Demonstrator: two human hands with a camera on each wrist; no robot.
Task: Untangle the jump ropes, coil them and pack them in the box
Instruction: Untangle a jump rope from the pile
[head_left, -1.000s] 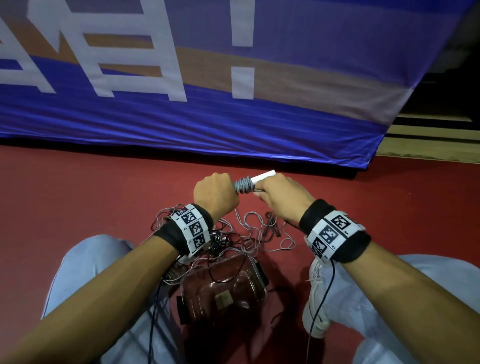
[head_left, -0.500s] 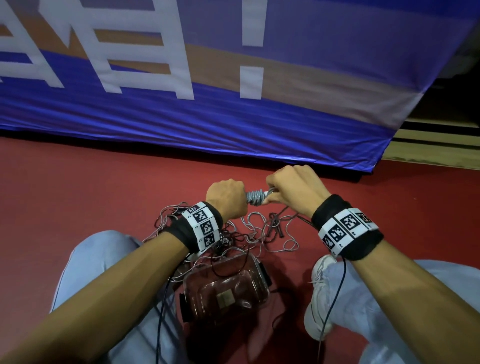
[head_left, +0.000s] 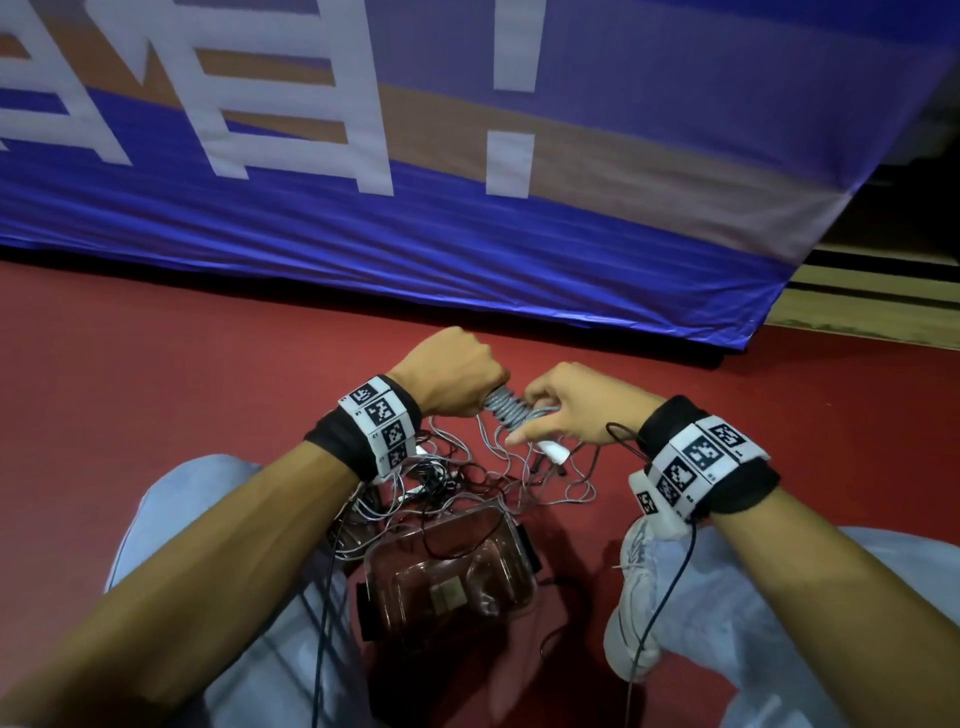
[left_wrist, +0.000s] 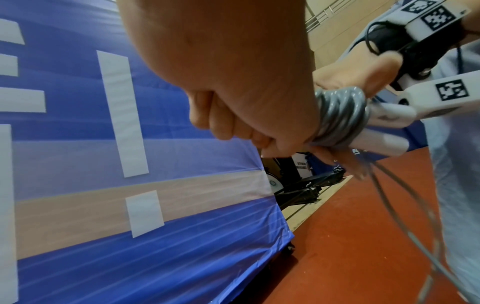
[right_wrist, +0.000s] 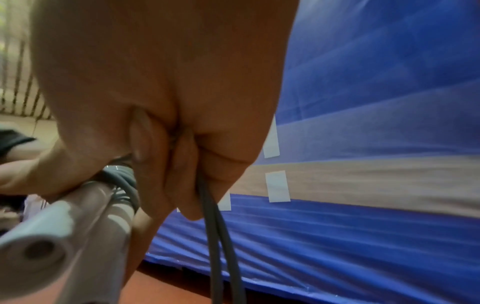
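Jump ropes and box, floor level
Grey rope wound tight round white handles, held up; loose tangle on red floor; clear box just behind tangle.

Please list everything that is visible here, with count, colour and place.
coil: one, grey, wound round the handles, between the hands
handles: two, white, side by side
loose ropes: a tangle, count unclear, grey and dark, on the floor beyond the box
box: one, clear, on the floor between the legs
floor: red
banner: one, blue, tan and white, behind
shoe: one, white, right of the box
wristbands: two, black with white tags
left hand: grips the handles
right hand: pinches rope by the coil
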